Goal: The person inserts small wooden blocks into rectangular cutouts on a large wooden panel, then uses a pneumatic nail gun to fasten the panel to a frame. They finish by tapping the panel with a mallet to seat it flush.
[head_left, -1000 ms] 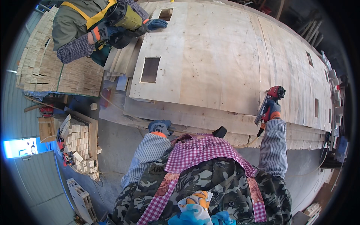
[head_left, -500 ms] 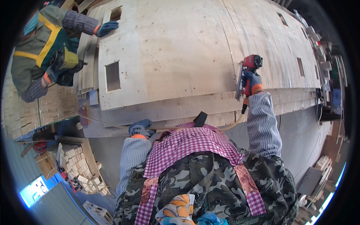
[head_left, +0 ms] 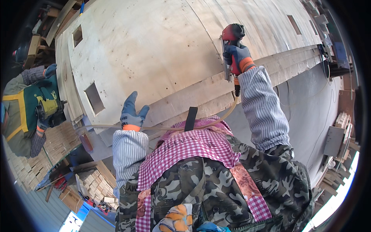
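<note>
Right of upper centre, we see a nail gun [head_left: 233,34] in glossy red and black, with a slim metal magazine down its left side. A pale, smooth hose [head_left: 234,103] drops from its base, curves past the apron's top and runs toward the left of the frame. Below the gun spreads a broad plywood panel [head_left: 154,50], blond and faintly streaked, dotted with small dark marks and pierced by rectangular cut-outs; rougher boards [head_left: 210,101] jut out beneath its near edge.

Our right hand [head_left: 240,56], in a blue-grey glove with an orange cuff, is closed around the gun's grip — whether the nose meets the wood, we cannot tell. Our left hand [head_left: 133,115] is open, thumb apart from the fingers, at the panel's near edge, left of centre; contact there is unclear.

Nearer us is a pink gingham apron [head_left: 185,149]; at far left, a co-worker [head_left: 14,120] in yellow straps holds a yellow-green tool [head_left: 48,108].
</note>
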Tool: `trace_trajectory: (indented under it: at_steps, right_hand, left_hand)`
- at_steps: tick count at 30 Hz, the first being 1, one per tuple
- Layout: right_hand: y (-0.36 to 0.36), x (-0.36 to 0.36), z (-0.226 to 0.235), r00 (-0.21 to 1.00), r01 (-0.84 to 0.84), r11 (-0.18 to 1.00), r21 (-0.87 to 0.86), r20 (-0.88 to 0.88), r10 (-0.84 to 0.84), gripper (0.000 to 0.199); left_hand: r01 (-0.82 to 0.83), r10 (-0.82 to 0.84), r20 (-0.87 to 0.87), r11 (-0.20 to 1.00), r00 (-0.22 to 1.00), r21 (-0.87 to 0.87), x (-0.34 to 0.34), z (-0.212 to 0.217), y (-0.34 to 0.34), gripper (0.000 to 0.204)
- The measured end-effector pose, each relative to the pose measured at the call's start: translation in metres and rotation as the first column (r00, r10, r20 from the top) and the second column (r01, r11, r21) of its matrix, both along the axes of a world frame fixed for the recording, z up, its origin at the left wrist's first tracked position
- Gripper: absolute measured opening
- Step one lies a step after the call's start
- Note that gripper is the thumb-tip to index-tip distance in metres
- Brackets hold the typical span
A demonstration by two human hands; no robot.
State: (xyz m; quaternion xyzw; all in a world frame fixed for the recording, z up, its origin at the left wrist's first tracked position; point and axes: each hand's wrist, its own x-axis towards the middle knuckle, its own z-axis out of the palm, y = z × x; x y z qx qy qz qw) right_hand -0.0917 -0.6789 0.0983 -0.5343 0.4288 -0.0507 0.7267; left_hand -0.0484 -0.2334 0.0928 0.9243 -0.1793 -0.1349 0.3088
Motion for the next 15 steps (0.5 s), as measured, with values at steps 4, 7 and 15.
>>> trace_trajectory:
  at_steps: [4,7,15]
  right_hand:
    - [0.004,0.001,0.007,0.998,-0.016,0.999,-0.044,-0.058,0.014,0.020]
    - [0.005,-0.002,0.019,0.996,-0.085,0.996,0.006,-0.033,0.085,0.017]
    - [-0.008,0.022,0.062,0.981,-0.180,0.980,0.088,-0.056,0.185,0.021]
  left_hand:
    - [-0.026,0.023,0.196,1.000,0.980,0.016,0.019,-0.007,-0.017,0.085]
    - [-0.120,0.092,0.264,0.989,0.960,0.090,0.032,-0.017,-0.024,0.091]
    - [-0.338,0.316,0.123,0.845,0.941,0.414,0.058,-0.022,-0.042,0.094]
